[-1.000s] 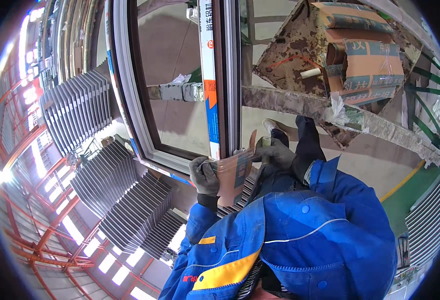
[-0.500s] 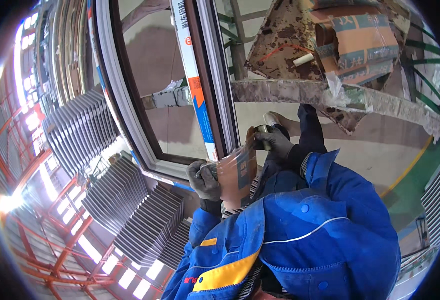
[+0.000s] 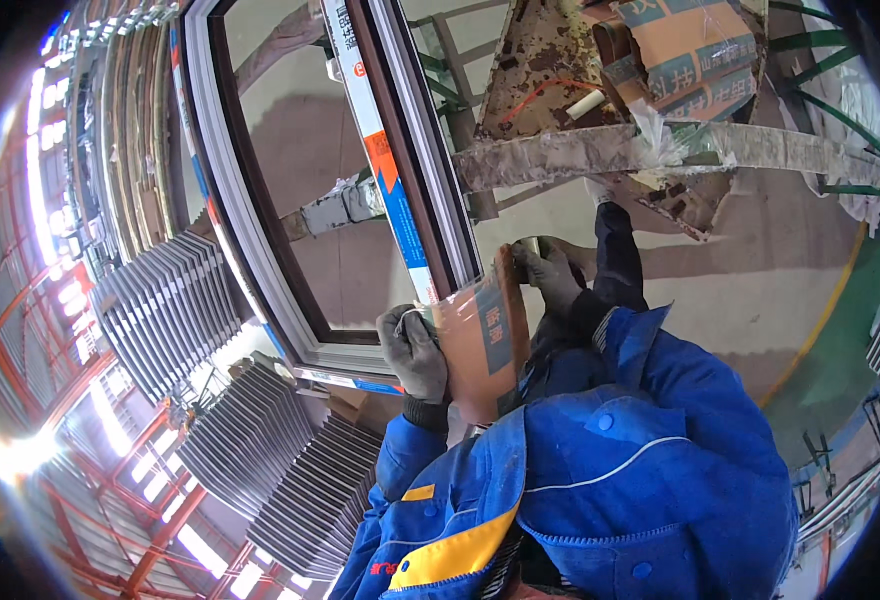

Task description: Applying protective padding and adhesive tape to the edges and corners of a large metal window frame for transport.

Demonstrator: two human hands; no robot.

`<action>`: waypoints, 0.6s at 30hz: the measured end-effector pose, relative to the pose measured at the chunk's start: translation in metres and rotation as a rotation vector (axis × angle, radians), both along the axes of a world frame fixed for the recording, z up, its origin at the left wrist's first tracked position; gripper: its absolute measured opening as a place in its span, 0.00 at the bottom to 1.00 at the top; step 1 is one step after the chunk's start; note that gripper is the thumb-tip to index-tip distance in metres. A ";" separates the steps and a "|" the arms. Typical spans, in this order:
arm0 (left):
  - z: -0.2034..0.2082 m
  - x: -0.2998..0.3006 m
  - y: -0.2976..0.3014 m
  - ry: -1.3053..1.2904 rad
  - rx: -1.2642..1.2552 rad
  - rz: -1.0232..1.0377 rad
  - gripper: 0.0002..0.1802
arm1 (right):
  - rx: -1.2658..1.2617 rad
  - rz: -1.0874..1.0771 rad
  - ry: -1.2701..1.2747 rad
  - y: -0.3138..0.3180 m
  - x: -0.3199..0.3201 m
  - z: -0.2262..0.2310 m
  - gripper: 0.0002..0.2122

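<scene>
A brown cardboard piece (image 3: pixel 475 345) with a grey-green printed patch wraps the near right corner of a large window frame (image 3: pixel 452 215). Clear film or tape glints across its top. My left hand (image 3: pixel 415 355), in a grey glove, grips the cardboard's left edge, thumb bent over it. My right hand (image 3: pixel 557 280), gloved too, is closed around a tape roll (image 3: pixel 532 246) just beyond the cardboard's right edge. The roll is mostly hidden by the fingers. The frame has dark brown and white profiles, with printed white, orange and blue protective film along them.
A rough, wrapped support beam (image 3: pixel 560 160) runs under the frame and off to the right. On a worn board (image 3: pixel 530 85) at the far right lie taped cardboard (image 3: pixel 700 55) and a white tube (image 3: pixel 587 104). Stacked grey profiles (image 3: pixel 250 420) stand at left.
My right hand with the tape roll has moved slightly up and away along the cardboard's right edge. The left hand keeps its grip. The whole view has shifted a little.
</scene>
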State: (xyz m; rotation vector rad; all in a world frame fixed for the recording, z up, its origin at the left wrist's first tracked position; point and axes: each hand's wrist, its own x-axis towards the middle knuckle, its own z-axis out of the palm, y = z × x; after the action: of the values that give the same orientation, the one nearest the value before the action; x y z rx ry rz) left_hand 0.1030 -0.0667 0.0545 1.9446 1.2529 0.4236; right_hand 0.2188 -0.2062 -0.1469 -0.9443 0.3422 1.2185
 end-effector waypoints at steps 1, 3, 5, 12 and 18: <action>0.001 -0.001 0.001 0.015 -0.032 -0.009 0.07 | -0.025 -0.085 -0.032 0.009 -0.008 0.001 0.14; -0.001 -0.003 0.003 0.015 -0.101 -0.010 0.07 | -0.048 -0.101 -0.015 0.031 -0.024 -0.003 0.15; -0.005 -0.004 -0.001 -0.006 -0.117 0.026 0.09 | -0.096 0.049 -0.184 0.048 -0.035 -0.013 0.18; -0.019 -0.043 0.020 -0.166 -0.452 0.089 0.19 | 0.244 0.176 0.703 0.084 -0.023 0.024 0.16; -0.025 -0.042 0.046 -0.166 -0.823 0.017 0.42 | 0.683 0.109 0.862 0.102 -0.088 -0.057 0.17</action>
State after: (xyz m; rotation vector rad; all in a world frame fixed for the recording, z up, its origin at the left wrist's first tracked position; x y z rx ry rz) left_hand 0.0607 -0.0207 0.0293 1.1738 1.0959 0.0445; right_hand 0.1310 -0.1043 -0.2041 0.1894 0.4996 1.6534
